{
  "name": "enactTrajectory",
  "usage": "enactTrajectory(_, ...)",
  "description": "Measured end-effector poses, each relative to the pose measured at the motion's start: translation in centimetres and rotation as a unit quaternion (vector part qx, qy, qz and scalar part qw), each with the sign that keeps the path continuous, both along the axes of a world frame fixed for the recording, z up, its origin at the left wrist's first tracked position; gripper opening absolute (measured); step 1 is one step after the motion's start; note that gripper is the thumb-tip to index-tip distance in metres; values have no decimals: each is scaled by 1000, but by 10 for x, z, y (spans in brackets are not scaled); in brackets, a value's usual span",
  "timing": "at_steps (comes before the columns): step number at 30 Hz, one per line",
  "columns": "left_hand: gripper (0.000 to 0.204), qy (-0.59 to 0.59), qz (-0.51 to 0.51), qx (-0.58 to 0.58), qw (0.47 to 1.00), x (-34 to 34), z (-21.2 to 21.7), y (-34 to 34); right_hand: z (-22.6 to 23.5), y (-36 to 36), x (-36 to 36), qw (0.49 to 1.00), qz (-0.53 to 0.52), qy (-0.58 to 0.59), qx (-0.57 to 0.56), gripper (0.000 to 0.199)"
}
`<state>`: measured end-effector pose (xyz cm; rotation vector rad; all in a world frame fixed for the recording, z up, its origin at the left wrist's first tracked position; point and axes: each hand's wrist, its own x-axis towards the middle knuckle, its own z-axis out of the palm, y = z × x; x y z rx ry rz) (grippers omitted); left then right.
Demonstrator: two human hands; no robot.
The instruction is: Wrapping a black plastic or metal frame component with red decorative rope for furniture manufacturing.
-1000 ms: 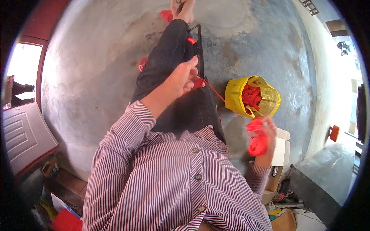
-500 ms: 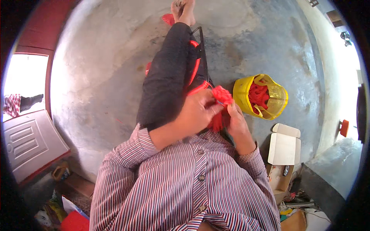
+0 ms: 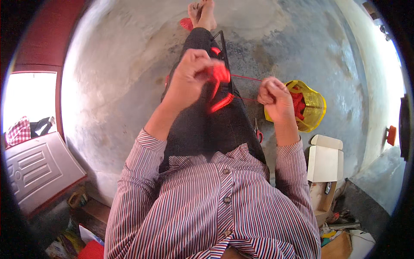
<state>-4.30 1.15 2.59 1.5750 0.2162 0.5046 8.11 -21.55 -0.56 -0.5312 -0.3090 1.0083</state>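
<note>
Two hands drawing red cord taut above outstretched legs.

Left hand [image 3: 189, 75] raised, grip pinched on a bunch of red cord [image 3: 221, 74]; a red loop [image 3: 222, 103] hanging just below that grip, against the dark trousers [image 3: 202, 129]. Right hand [image 3: 276, 99] closed in a fist, grip pressed together on thin red strands [image 3: 246, 78] stretched sideways from the left grip to the right. Just beyond the right grip, a yellow basket [image 3: 317, 110] on the concrete floor [image 3: 112, 86], more red cord inside. Below the right grip, scissors [image 3: 258, 131] beside the leg; farther below, an open white box [image 3: 325, 157].
</note>
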Motion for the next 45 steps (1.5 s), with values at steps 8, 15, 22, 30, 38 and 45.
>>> enactTrajectory(8, 24, 232, -77, 322, 915, 8, -51, -37, -41, 38, -18, 687, -44, -622, -373, 30)
enactTrajectory(15, 26, 97, 37, 345, 933, -12, -52, -48, -6, 13, -3, 768, -151, -438, -442, 24)
enactTrajectory(22, 22, 263, -55, 68, 961, -23, -60, -67, 57, -22, -37, 988, -59, 37, 139, 36)
enactTrajectory(30, 30, 296, -66, 49, 952, -36, -56, -83, 134, -36, -126, 999, -10, 35, 5, 49)
enactTrajectory(38, 20, 97, 88, 146, 981, -14, -28, -77, 143, -60, -51, 905, -101, -411, 50, 17)
enactTrajectory(45, 27, 372, 5, -169, 913, -9, -52, -45, 23, 2, -27, 609, 18, -641, -467, 23)
